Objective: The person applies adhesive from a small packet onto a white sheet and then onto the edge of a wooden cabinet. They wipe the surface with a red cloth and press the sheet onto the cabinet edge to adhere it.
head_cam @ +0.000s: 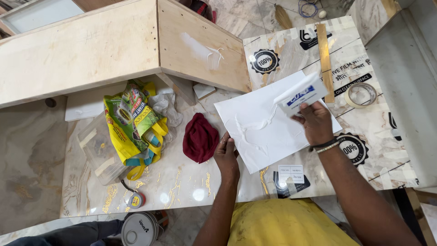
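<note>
A white sheet (268,123) is laid flat on the marbled desk (182,182), in the middle of the view, and a thick streak of white glue (255,125) is spread across its surface. The sheet is pinned at its lower left edge by the left hand (226,157), whose fingers are pressed flat and closed together on the desk and the sheet's border, with nothing gripped. A small white card (302,93) with a blue label is gripped by the right hand (316,123) at its lower edge; the card is held tilted, and its lower corner is touching the glue near the upper right part of the sheet. A dark bracelet and a beaded band (325,146) are worn on the right wrist. Just left of the sheet, a dark red cloth (199,138) is lying crumpled on the desk. Farther left, a yellow and green bag (134,123) is seen beside a clear plastic box (98,152). A roll of tape (360,94) is resting to the right of the sheet, on a panel covered with printed protective film (291,50). A plywood box (114,45) is standing at the back of the desk. A small round tin (135,199) is placed near the front edge of the desk.
</note>
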